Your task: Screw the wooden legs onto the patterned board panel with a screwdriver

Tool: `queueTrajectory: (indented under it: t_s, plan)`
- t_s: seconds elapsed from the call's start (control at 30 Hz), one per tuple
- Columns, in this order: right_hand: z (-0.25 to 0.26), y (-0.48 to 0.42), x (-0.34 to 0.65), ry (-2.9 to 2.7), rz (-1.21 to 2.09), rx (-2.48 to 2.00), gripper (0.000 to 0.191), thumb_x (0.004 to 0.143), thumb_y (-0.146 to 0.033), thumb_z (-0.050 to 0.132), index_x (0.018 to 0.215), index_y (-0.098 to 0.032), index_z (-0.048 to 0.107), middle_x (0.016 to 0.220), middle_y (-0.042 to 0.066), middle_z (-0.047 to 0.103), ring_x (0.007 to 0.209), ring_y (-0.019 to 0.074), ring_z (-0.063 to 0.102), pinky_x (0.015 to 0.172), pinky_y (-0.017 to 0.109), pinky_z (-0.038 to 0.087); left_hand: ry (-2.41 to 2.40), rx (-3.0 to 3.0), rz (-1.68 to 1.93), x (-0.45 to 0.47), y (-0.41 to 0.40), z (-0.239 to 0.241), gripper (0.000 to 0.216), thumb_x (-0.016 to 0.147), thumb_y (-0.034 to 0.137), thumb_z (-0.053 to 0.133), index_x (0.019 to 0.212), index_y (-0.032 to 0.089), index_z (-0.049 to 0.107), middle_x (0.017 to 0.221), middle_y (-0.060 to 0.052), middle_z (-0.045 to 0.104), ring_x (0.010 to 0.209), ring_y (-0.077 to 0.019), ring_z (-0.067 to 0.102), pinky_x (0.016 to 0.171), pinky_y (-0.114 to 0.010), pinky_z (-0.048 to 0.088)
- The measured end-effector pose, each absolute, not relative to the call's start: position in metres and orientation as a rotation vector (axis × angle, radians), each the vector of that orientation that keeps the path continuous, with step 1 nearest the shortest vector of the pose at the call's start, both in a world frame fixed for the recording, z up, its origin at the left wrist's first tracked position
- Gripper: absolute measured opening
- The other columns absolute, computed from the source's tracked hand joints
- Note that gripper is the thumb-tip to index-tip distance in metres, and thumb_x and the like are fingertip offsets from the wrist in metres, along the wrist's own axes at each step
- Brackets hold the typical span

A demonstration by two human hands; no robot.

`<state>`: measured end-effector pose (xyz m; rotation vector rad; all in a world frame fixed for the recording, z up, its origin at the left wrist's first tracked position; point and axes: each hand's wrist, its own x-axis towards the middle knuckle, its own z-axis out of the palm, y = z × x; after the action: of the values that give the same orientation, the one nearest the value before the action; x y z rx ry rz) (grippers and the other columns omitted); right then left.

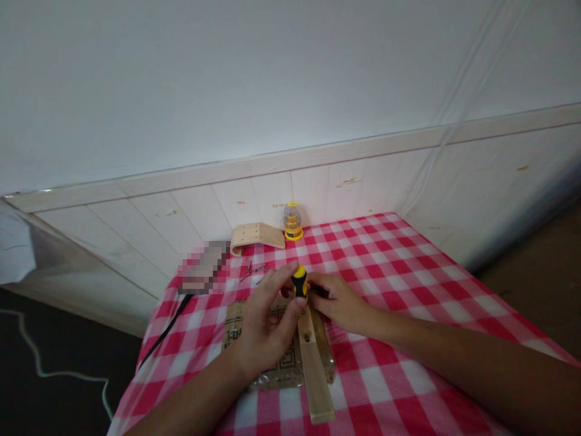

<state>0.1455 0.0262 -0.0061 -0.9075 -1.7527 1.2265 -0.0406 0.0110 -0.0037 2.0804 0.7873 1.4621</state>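
My left hand (pixel 267 327) grips a small screwdriver (pixel 300 282) by its yellow and black handle, which stands upright. Below it, a pale wooden strip (pixel 316 381) with a hole near its upper part runs toward me. The screwdriver's tip is hidden behind my fingers and the strip. Close against the handle's right side, my right hand (pixel 341 303) has its fingers bent at the strip's far end; what they pinch is hidden. Under the strip lies a flat brown cardboard package (pixel 281 369) with black print and clear plastic wrapping.
On the red-and-white checked tablecloth (pixel 390 266), several dark screws (pixel 255 270) lie beyond my left hand. A bent wooden piece (pixel 258 235) and a clear container with yellow ends (pixel 293 221) stand by the wall (pixel 363 188). At the left, a blurred-out object lies beside a black strap (pixel 167 330).
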Motion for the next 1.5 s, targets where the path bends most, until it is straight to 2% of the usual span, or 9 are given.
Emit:
queueTrajectory:
  t_s: [0.17, 0.5, 0.93, 1.23, 1.5]
  plan:
    - [-0.0065, 0.0266, 0.1462, -1.744, 1.228, -0.897, 0.021, 0.088, -0.018, 0.059, 0.105, -0.019, 0.072, 0.104, 0.008, 0.076, 0.096, 0.0233, 0.071, 0.087, 0.038, 0.054, 0.802, 2.098, 1.542, -0.0378, 0.0119, -0.0043, 0.061, 0.089, 0.019, 0.071, 0.145, 0.030, 0.049, 0.108, -0.005, 0.067, 0.091, -0.0175, 0.065, 0.079, -0.032, 0.056]
    - [-0.0044, 0.0254, 0.1449, -1.752, 1.228, -0.922, 0.020, 0.092, -0.021, 0.058, 0.106, -0.019, 0.072, 0.102, 0.008, 0.076, 0.094, 0.0223, 0.071, 0.088, 0.038, 0.056, 0.803, 2.008, 1.531, -0.0374, 0.0121, -0.0037, 0.060, 0.090, 0.015, 0.069, 0.144, 0.031, 0.051, 0.106, -0.003, 0.065, 0.087, -0.0151, 0.060, 0.078, -0.030, 0.054]
    - [-0.0062, 0.0267, 0.1446, -1.744, 1.234, -0.924, 0.022, 0.092, -0.024, 0.059, 0.109, -0.018, 0.072, 0.106, 0.009, 0.077, 0.096, 0.0233, 0.071, 0.088, 0.039, 0.055, 0.809, 2.025, 1.497, -0.0387, 0.0103, -0.0015, 0.055, 0.092, 0.019, 0.067, 0.144, 0.030, 0.052, 0.111, -0.006, 0.068, 0.096, -0.0179, 0.064, 0.081, -0.032, 0.055]
    - [-0.0072, 0.0263, 0.1448, -1.736, 1.246, -0.928, 0.018, 0.094, -0.025, 0.058, 0.104, -0.019, 0.072, 0.098, 0.006, 0.075, 0.089, 0.0205, 0.070, 0.087, 0.037, 0.055, 0.816, 2.065, 1.463, -0.0416, 0.0112, -0.0053, 0.056, 0.093, 0.019, 0.065, 0.146, 0.030, 0.050, 0.121, -0.007, 0.067, 0.104, -0.0192, 0.064, 0.089, -0.034, 0.055]
    - [-0.0053, 0.0265, 0.1450, -1.760, 1.219, -0.901, 0.019, 0.090, -0.019, 0.057, 0.102, -0.020, 0.072, 0.095, 0.005, 0.075, 0.087, 0.0207, 0.069, 0.082, 0.035, 0.054, 0.799, 2.150, 1.498, -0.0407, 0.0102, -0.0006, 0.061, 0.092, 0.020, 0.067, 0.149, 0.030, 0.047, 0.114, -0.007, 0.069, 0.093, -0.0180, 0.065, 0.081, -0.032, 0.056]
